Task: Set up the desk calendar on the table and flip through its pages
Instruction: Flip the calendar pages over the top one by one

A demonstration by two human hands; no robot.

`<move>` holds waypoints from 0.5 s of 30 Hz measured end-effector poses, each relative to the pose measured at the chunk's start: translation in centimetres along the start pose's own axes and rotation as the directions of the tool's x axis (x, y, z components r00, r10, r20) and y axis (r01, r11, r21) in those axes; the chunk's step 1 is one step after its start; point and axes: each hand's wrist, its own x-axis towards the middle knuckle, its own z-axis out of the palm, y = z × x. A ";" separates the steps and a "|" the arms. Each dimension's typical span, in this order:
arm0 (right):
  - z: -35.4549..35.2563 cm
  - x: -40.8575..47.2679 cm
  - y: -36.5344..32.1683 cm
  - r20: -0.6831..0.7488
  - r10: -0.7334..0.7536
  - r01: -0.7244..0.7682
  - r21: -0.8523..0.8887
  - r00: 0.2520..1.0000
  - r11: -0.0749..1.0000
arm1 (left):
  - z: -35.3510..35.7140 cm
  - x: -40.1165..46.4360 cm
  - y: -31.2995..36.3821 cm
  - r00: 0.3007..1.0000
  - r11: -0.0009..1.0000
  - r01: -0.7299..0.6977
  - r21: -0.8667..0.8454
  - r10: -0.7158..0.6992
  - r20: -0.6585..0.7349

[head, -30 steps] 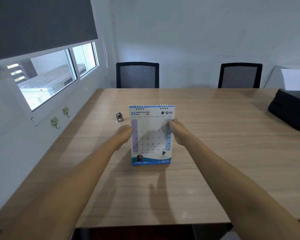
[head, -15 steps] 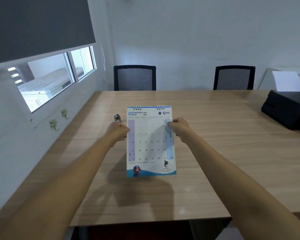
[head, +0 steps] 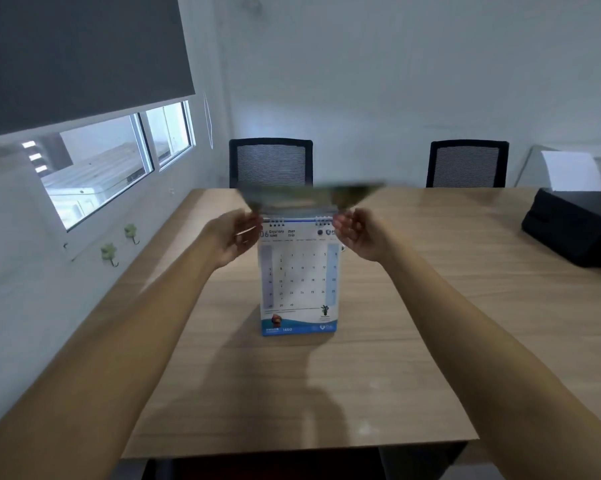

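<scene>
The desk calendar [head: 299, 282] stands upright on the wooden table [head: 430, 341], its spiral binding on top and a page marked 06 facing me. A turned page [head: 312, 195] is lifted above the binding, nearly edge-on and blurred by motion. My left hand [head: 235, 239] pinches that page at its left side, level with the calendar's top left corner. On the opposite side, my right hand [head: 359, 237] grips the same page by the top right corner. Both palms face inward.
Two black mesh chairs [head: 271, 164] [head: 467, 164] stand behind the far edge of the table. A black box-like device [head: 576, 230] sits on the table at the right. A window [head: 101, 174] and small wall hooks [head: 110, 254] line the left wall.
The page marked 05 has swung up from the front over the binding, showing page 06. Both hands rose from the calendar's middle to its top edge. The calendar stands on the table again.
</scene>
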 end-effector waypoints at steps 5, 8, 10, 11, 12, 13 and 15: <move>2.1 0.4 0.0 0.036 -0.155 0.158 -0.353 0.987 0.922 | 1.8 1.0 -0.2 0.992 0.929 -0.124 0.348 0.128 0.013; 2.7 0.8 0.9 0.136 -0.283 0.284 -0.752 0.950 0.594 | 2.7 1.7 -0.8 0.964 0.702 -0.220 0.677 0.263 0.040; 2.5 1.8 1.6 0.156 -0.265 0.257 -0.877 0.951 0.406 | 2.4 2.9 -1.5 0.958 0.525 -0.236 0.817 0.267 0.105; 2.3 2.2 2.0 0.149 -0.245 0.224 -0.922 0.958 0.317 | 2.1 3.5 -1.8 0.960 0.460 -0.225 0.859 0.257 0.113; 2.3 2.5 2.3 0.142 -0.230 0.195 -0.954 0.963 0.226 | 1.8 3.7 -2.1 0.960 0.396 -0.215 0.893 0.255 0.118; 2.3 2.7 2.7 0.136 -0.221 0.172 -0.974 0.966 0.149 | 1.6 4.1 -2.4 0.961 0.344 -0.202 0.917 0.249 0.118; 2.1 3.4 3.3 0.122 -0.220 0.144 -0.986 0.968 0.085 | 1.4 4.6 -2.7 0.965 0.287 -0.204 0.936 0.219 0.143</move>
